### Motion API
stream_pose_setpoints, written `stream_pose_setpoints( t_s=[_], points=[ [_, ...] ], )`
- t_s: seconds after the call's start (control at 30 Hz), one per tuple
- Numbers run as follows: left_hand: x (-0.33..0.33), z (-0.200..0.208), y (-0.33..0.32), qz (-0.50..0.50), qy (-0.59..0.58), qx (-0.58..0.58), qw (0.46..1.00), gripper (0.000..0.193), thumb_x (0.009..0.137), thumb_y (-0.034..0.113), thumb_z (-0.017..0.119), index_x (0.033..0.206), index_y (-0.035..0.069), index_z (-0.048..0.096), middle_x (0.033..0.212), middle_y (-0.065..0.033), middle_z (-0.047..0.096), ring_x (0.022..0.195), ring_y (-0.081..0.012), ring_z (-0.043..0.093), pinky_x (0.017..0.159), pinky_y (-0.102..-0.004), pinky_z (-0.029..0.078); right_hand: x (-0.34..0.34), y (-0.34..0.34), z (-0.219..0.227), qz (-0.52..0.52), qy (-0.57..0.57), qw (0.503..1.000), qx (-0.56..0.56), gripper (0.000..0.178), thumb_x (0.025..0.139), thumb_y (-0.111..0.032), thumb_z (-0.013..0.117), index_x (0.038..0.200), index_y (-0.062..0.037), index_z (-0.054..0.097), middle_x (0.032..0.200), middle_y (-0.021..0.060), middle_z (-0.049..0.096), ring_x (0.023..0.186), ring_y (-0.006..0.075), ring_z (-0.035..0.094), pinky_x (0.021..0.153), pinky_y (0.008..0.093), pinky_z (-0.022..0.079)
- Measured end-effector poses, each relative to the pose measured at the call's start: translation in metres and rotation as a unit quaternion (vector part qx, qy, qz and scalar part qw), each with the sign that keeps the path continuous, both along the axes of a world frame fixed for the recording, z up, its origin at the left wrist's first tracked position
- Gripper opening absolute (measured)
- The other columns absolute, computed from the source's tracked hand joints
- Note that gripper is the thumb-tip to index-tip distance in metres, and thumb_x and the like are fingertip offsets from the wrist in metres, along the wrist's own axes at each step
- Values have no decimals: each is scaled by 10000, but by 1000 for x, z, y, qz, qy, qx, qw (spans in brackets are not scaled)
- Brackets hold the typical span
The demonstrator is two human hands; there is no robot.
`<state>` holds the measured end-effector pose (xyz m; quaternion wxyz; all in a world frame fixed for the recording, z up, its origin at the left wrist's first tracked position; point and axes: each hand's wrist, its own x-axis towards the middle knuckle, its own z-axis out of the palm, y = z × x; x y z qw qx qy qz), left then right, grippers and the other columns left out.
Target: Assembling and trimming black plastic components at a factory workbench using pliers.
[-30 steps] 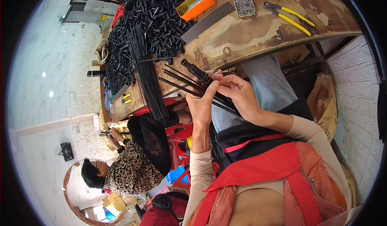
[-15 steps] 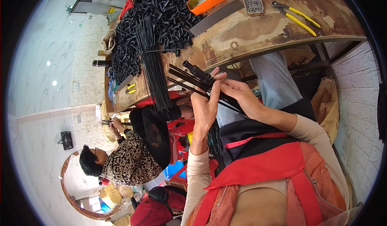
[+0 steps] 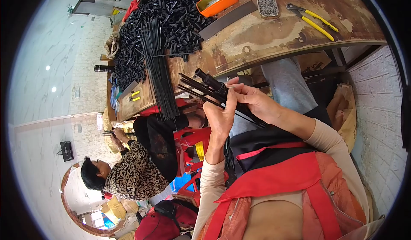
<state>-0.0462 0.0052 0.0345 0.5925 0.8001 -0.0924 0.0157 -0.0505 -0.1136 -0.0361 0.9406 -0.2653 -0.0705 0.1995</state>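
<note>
Hands at frame centre, both closed on one bundle of thin black rods [image 3: 201, 88] joined by a black cylindrical fitting. The left hand [image 3: 220, 118] stands upright with fingers wrapped about the rods from below; the right hand [image 3: 257, 103] pinches the same rods from the right side, thumb and fingertips pressed against them. The bundle slants from upper left to lower right, its free ends fanning out toward the left, just in front of the near edge of the wooden tabletop [image 3: 274, 38]. On the tabletop, upper centre: a heap of small black parts [image 3: 171, 13], a sheaf of long black rods [image 3: 158, 68] overhanging the edge, an orange tray [image 3: 216, 0], a small dish of dark pieces [image 3: 268, 6]. Yellow-handled pliers [image 3: 314, 19] lie at upper right. A second person in a leopard-print top [image 3: 132, 175] sits at lower left.
</note>
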Motion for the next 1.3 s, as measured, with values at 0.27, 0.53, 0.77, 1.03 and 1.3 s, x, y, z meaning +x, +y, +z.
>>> stream_pose_setpoints(
  t_s=[0.27, 0.53, 0.77, 1.03, 1.3],
  points=[
    [19, -8, -4, -117, 17, -36, 992, 223, 972, 17, 461, 946, -35, 676, 994, -104, 699, 970, -176, 636, 923, -305, 454, -1, -86, 4, -228, -315, 744, -544, 270, 855, -91, 660, 1125, -70, 666, 1141, 97, 617, 1095, 257, 554, 976, 376, 429],
    [11, -36, -30, -144, 173, -355, 907, 361, 920, 293, 670, 1105, 39, 493, 659, 16, 378, 558, -89, 358, 515, -249, 307, 63, -249, 29, -339, -224, 300, -863, 453, 784, -232, 733, 1155, -20, 583, 1084, 152, 505, 1047, 337, 467, 918, 438, 396],
    [10, -32, -33, -99, 194, -341, 915, 428, 872, 248, 721, 1146, 44, 463, 653, 39, 354, 520, -62, 321, 464, -224, 248, 79, -251, 4, -346, -275, 389, -808, 364, 845, -235, 686, 1084, 13, 567, 1003, 163, 505, 968, 318, 493, 866, 402, 413],
    [2, -30, -30, -93, 185, -363, 909, 255, 871, 23, 683, 1110, 28, 595, 727, 50, 516, 570, -29, 424, 496, -200, 310, 1, -179, 89, 66, -35, 867, -493, 206, 967, -142, 501, 1117, -10, 555, 722, 70, 561, 632, 116, 548, 594, 235, 427],
    [-12, -26, -18, -116, 130, -314, 933, 408, 898, 260, 713, 1186, -4, 598, 696, 73, 477, 571, -23, 385, 501, -199, 281, -38, -120, 82, -64, -392, 538, -743, 563, 806, 47, 589, 1346, -90, 508, 1103, 158, 515, 1027, 324, 512, 885, 397, 417]
  ],
)
